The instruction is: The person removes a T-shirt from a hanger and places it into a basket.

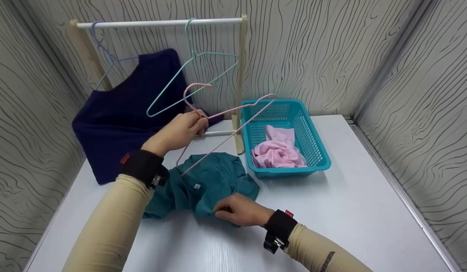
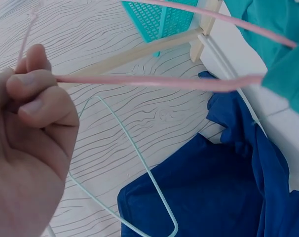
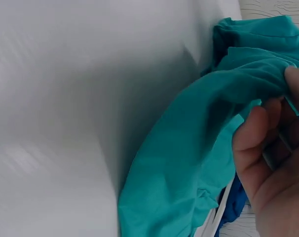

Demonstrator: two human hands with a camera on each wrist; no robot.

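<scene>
My left hand (image 1: 184, 128) grips a pink clothes hanger (image 1: 233, 109) just below its hook. One end of that hanger reaches down into the neck of a teal shirt (image 1: 218, 170), while the other end points up to the right over the basket. In the left wrist view the teal cloth (image 2: 292, 79) covers the hanger's lower end. My right hand (image 1: 241, 209) pinches the near edge of the shirt, thumb against fingers. The right wrist view shows the teal fabric (image 3: 189, 133) lifted and draping from those fingertips.
Behind my left hand stands a rack with a white rod (image 1: 158, 23). A navy shirt (image 1: 116, 117) hangs there on a purple hanger (image 1: 105, 49), beside a bare mint hanger (image 1: 169, 81). At right, a teal basket (image 1: 313, 139) contains a pink garment (image 1: 279, 151).
</scene>
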